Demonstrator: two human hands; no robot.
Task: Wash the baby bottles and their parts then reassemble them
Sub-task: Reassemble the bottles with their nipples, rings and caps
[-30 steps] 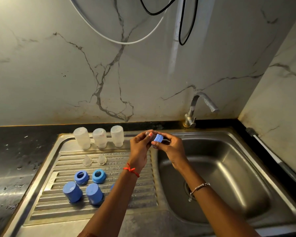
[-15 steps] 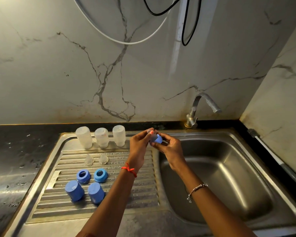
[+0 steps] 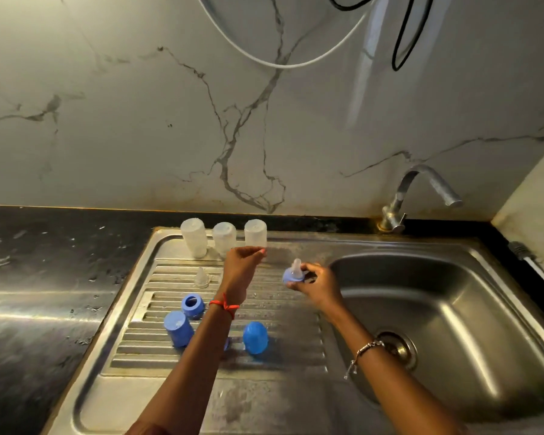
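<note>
Steel ribs of the drainboard lie nearest. On them a blue cap and a second blue cap stand closed end up. Just behind these sits a spare blue ring, hole upward, and farther back a loose teat of clear rubber.

Above the ribs, beside the sink basin, the right grip pinches the fitted collar, a blue ring with a clear teat poking up through it. Thumb and fingers are curled round its rim.

The left grip reaches at the foot of the rightmost bottle, fingers curled and tips bunched. Whether they touch it or hold anything, I cannot tell. That bottle is one of three clear ones standing upside down in a row at the drainboard's back edge, before the dark worktop.

Washing looks finished and reassembly is in hand. The next move calls for taking that bottle, turning it mouth up and threading the collar on squarely. The wet plastic may slip.
</note>
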